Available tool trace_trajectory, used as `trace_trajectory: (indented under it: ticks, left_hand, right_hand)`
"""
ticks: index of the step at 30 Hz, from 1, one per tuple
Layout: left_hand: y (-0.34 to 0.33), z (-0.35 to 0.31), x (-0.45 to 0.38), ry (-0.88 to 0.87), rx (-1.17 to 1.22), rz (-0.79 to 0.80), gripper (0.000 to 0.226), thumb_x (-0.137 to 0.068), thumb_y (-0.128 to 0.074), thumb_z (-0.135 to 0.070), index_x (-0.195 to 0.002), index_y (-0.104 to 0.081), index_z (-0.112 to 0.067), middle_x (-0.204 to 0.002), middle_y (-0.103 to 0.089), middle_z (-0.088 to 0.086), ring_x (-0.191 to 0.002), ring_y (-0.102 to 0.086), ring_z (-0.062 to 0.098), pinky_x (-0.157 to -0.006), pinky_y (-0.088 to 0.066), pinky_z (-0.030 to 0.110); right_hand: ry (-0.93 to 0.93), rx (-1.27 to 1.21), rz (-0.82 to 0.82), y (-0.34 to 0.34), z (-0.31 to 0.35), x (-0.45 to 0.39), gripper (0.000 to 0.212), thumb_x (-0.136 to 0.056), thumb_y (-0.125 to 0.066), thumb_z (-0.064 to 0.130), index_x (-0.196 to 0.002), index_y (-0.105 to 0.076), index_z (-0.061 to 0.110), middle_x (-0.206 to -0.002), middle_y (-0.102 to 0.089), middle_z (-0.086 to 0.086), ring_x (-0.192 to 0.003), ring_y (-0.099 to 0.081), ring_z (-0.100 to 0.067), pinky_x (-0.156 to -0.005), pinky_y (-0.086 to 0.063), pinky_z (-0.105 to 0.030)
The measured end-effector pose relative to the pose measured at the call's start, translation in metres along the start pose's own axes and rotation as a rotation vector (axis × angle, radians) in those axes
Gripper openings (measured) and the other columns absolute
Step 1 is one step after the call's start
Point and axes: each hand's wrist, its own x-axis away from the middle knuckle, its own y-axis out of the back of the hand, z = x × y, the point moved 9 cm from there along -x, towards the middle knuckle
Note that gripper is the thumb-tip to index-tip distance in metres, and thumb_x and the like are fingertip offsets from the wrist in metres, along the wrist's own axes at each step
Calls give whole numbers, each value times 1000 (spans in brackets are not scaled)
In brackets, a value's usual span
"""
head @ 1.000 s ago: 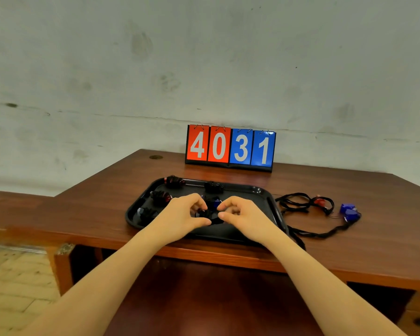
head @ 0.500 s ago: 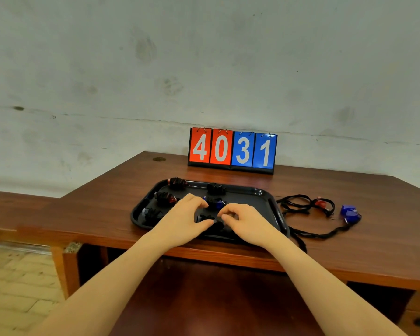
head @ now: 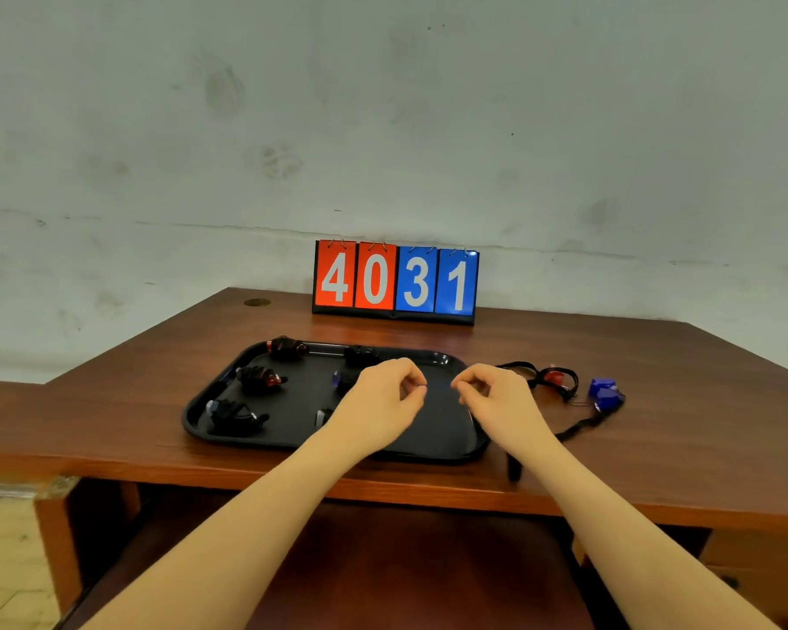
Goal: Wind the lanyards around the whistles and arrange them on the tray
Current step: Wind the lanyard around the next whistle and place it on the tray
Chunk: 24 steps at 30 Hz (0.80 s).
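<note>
A black tray (head: pixel 428 453) lies on the wooden table and carries several whistles wound in black lanyards: a red one (head: pixel 286 346), a black one (head: pixel 361 355), another red one (head: pixel 260 377) and a pale one (head: pixel 233 413). A blue whistle (head: pixel 340 379) and a further one (head: pixel 324 416) are partly hidden behind my left hand (head: pixel 383 395). Both my left hand and my right hand (head: pixel 497 395) hover over the tray's right half with fingers curled and nothing in them. To the right of the tray lie a red whistle (head: pixel 556 377) and a blue whistle (head: pixel 603 393) with loose lanyards.
A flip scoreboard (head: pixel 394 281) reading 4031 stands at the back of the table against the wall. The blue whistle's black lanyard (head: pixel 515 466) trails over the table's front edge. A cable hole (head: pixel 256 302) sits at the far left.
Both hands have let go of the wound whistle they were pressing on the tray, lifted, and shifted right. That whistle stays on the tray by my left forearm.
</note>
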Motion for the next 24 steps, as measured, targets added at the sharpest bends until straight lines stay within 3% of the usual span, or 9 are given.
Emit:
trace_trajectory:
  ticks: [2, 7, 11, 15, 20, 24]
  left_hand:
    - [-15, -9, -14, 2, 5, 29, 10, -90, -53, -21, -96, -61, -18, -87, -59, -9, -82, -56, 7, -77, -50, 24]
    - [-59, -27, -50, 3, -41, 120, 12, -91, -52, -20, -98, -60, -16, -91, -56, -7, -86, -55, 11, -80, -50, 29]
    - [-95, -30, -78, -8, -93, 191, 13, -89, -52, -17, -98, -62, -17, -98, -60, -1, -92, -55, 14, -85, -51, 35]
    - [-123, -32, -105, -17, -162, 240, 19, -89, -53, -14, -105, -62, -16, -112, -58, 2, -99, -56, 18, -88, -50, 37]
    - [-152, -26, -129, -7, -234, 319, 37, -88, -56, -16, -124, -53, -17, -127, -49, 3, -111, -51, 21, -94, -47, 38]
    - [-162, -26, -130, -6, -233, 355, 40, -90, -52, -20, -129, -48, -15, -130, -50, 7, -115, -50, 24, -95, -46, 40]
  right_hand:
    - [-32, 49, -55, 16, -18, -4, 13, -89, -55, 15, -88, -66, 20, -75, -63, 9, -69, -58, -7, -68, -51, -30]
    - [-150, 215, -57, 42, -67, -24, 15, -91, -54, 16, -102, -63, 19, -97, -65, 2, -83, -59, -9, -86, -45, -27]
    - [-215, 348, 2, 49, -96, -40, 22, -91, -53, 17, -112, -59, 20, -108, -57, 2, -84, -55, -9, -72, -48, -23]
    - [-203, 532, 63, 49, -115, -55, 37, -88, -59, 28, -123, -50, 19, -124, -43, -1, -104, -51, -16, -74, -51, -27]
    - [-204, 669, 100, 43, -125, -65, 28, -93, -51, 26, -119, -52, 15, -119, -47, -4, -100, -53, -18, -73, -49, -28]
    - [-129, 516, 36, 45, -117, -66, 21, -96, -46, 23, -115, -56, 19, -108, -55, 1, -87, -55, -14, -66, -46, -24]
